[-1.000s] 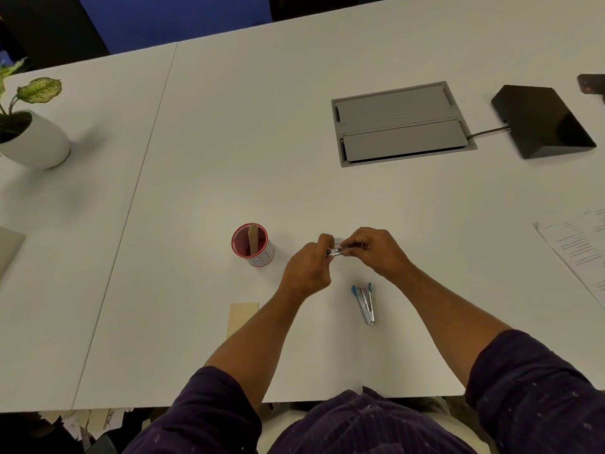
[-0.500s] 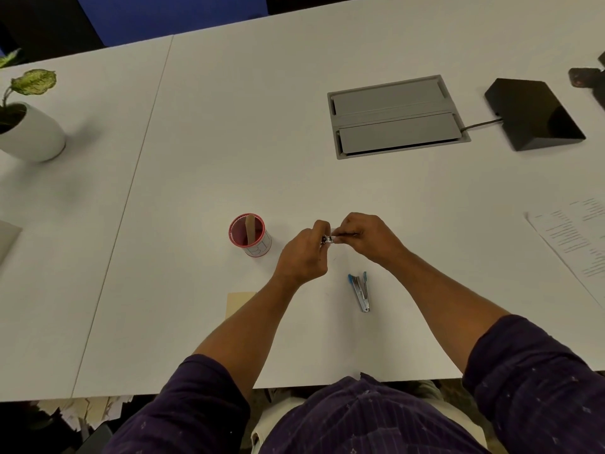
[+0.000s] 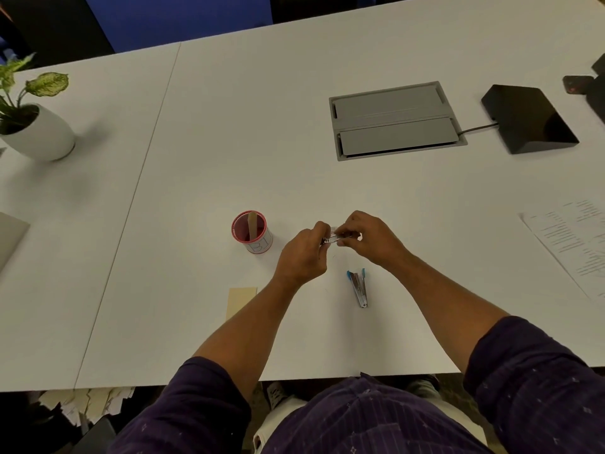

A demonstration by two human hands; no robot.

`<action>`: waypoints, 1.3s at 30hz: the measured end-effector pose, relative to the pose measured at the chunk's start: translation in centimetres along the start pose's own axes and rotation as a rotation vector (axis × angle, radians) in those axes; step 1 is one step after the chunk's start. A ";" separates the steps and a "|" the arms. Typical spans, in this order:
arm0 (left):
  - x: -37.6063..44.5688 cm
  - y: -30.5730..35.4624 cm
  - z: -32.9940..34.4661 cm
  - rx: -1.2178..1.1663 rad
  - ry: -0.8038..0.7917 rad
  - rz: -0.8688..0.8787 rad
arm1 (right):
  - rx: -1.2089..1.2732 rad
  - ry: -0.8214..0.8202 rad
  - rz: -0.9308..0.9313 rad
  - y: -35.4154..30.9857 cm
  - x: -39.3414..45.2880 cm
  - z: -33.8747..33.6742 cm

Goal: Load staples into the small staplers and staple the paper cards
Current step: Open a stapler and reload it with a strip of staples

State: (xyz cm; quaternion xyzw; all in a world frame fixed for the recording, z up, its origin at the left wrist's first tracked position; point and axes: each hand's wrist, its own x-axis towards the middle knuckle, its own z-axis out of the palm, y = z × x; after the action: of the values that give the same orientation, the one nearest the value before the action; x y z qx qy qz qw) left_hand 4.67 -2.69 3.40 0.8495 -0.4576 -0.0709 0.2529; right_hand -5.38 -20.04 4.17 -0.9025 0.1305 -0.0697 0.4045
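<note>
My left hand (image 3: 302, 255) and my right hand (image 3: 373, 239) meet above the white table (image 3: 196, 191), both pinching a small shiny metal stapler (image 3: 334, 239) between their fingertips. Most of that stapler is hidden by my fingers, so I cannot tell whether it is open. A second small stapler (image 3: 359, 287), silver with blue ends, lies on the table just below my right hand, untouched. A tan paper card (image 3: 239, 301) lies near my left forearm, partly covered by it.
A red-rimmed cup (image 3: 252, 232) holding a tan strip stands left of my hands. Farther off are a grey cable hatch (image 3: 394, 121), a black box (image 3: 528, 119) with a cord, a printed sheet (image 3: 576, 244) at right and a potted plant (image 3: 36, 126) at left.
Both hands stay together on the small metal stapler with only slight finger shifts. The view has tilted a little; the objects on the table have not moved.
</note>
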 end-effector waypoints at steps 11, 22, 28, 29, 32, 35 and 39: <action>-0.6 0.7 -0.6 -0.069 0.043 -0.054 | 0.062 0.056 0.162 0.4 -0.6 -0.2; -1.5 0.7 -1.6 0.016 0.098 0.014 | 0.400 -0.044 0.206 -0.3 -0.6 -0.4; -2.0 1.0 -1.7 0.043 0.067 -0.022 | 0.397 -0.021 0.221 -0.7 -0.1 0.0; -2.1 1.0 -1.8 0.038 0.068 -0.033 | 0.395 -0.023 0.217 -0.8 -0.1 0.0; -2.1 0.9 -1.8 0.027 0.067 -0.038 | 0.375 -0.030 0.210 -0.9 -0.4 0.0; -2.1 0.8 -1.7 0.027 0.057 -0.037 | 0.356 -0.041 0.216 -0.9 -0.3 0.3; -2.1 0.9 -1.5 -0.015 0.067 -0.040 | 0.373 -0.031 0.223 -0.8 -0.6 0.4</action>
State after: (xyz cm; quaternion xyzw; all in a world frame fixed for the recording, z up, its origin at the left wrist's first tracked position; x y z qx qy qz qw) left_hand 3.37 -0.88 4.92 0.8585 -0.4312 -0.0510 0.2729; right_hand -5.70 -19.09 4.50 -0.7929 0.2082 -0.0337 0.5716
